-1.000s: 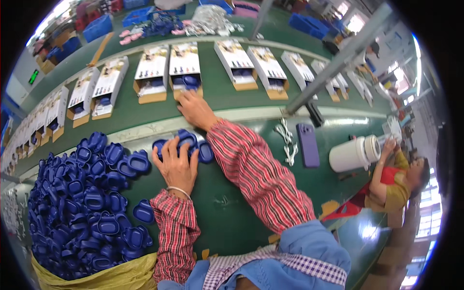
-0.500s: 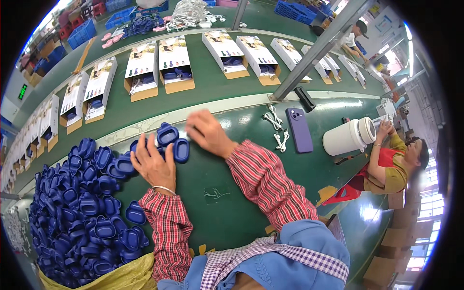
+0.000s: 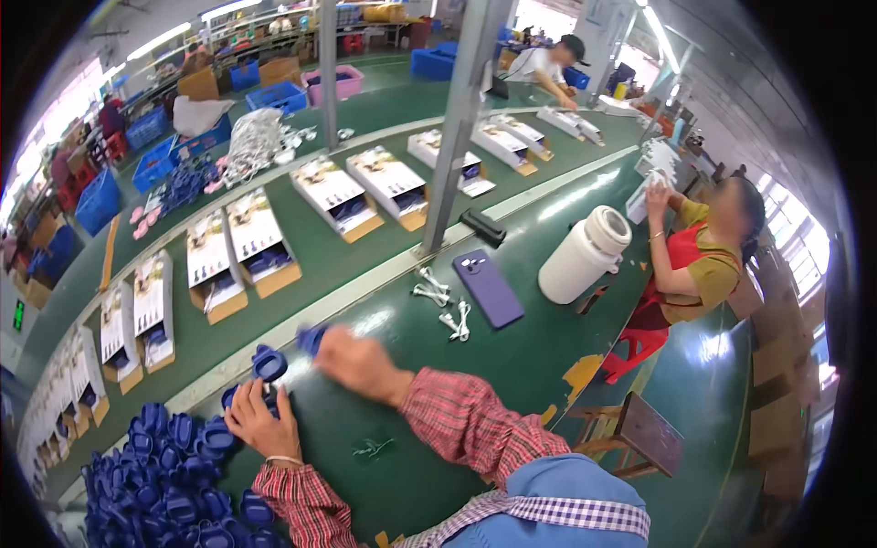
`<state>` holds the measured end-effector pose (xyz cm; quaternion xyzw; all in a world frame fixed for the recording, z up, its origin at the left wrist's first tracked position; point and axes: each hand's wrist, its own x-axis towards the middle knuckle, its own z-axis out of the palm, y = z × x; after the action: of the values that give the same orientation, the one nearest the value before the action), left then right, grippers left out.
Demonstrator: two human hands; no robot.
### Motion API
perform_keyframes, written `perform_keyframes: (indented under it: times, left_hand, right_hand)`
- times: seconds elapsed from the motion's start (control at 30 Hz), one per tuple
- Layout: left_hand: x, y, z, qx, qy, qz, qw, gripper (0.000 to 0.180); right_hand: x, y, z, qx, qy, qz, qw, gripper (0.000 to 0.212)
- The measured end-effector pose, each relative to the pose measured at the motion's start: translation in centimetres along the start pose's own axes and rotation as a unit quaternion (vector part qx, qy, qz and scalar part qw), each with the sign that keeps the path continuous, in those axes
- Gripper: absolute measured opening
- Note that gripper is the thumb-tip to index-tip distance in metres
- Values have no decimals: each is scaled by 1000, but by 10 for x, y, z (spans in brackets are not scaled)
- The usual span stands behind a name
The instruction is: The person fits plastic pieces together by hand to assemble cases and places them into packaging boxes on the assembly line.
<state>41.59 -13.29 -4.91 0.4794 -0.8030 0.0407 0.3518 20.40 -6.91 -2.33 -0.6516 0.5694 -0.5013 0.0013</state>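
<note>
My right hand [image 3: 361, 365] is smeared by motion, with a dark blue oval plastic piece [image 3: 312, 340] at its fingertips. A similar blue piece with a raised rim [image 3: 269, 363] lies on the green table between my hands. My left hand [image 3: 263, 418] has its fingers curled down over another blue piece [image 3: 230, 398], partly hidden beneath them. Left of that hand spreads a large heap of the same blue pieces [image 3: 160, 484].
Printed white boxes [image 3: 260, 236], open at the near end with blue items inside, line the belt beyond the table's pale edge strip [image 3: 311, 315]. White cables [image 3: 431, 288], a purple phone [image 3: 490, 290], a black object [image 3: 482, 226], and a white jug [image 3: 585, 256] sit right. A co-worker [image 3: 699, 256] sits beyond.
The view has swung up and right. My right hand, earlier beside two blue pieces with none visible in it, now has one at its fingertips. My left hand's fingers are more curled.
</note>
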Motion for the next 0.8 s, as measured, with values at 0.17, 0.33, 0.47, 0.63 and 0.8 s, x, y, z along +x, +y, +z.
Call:
perform_keyframes:
  times: [0.17, 0.33, 0.47, 0.63, 0.8]
  left_hand:
    - [21, 11, -18, -78, -7, 34, 996, 53]
    - [27, 19, -22, -81, 39, 26, 996, 51]
    - [19, 11, -18, -97, 18, -44, 994, 46]
    - [14, 11, -20, -89, 26, -43, 995, 45]
    - [14, 7, -21, -96, 24, -38, 994, 45]
  right_hand:
    - [110, -40, -108, 199, 397, 19, 896, 14]
    - [111, -39, -41, 52, 160, -63, 984, 14]
    - [97, -9, 56, 122, -43, 19, 991, 18]
    - [144, 30, 111, -19, -100, 21, 995, 22]
    - [186, 49, 136, -188, -132, 0, 973, 22]
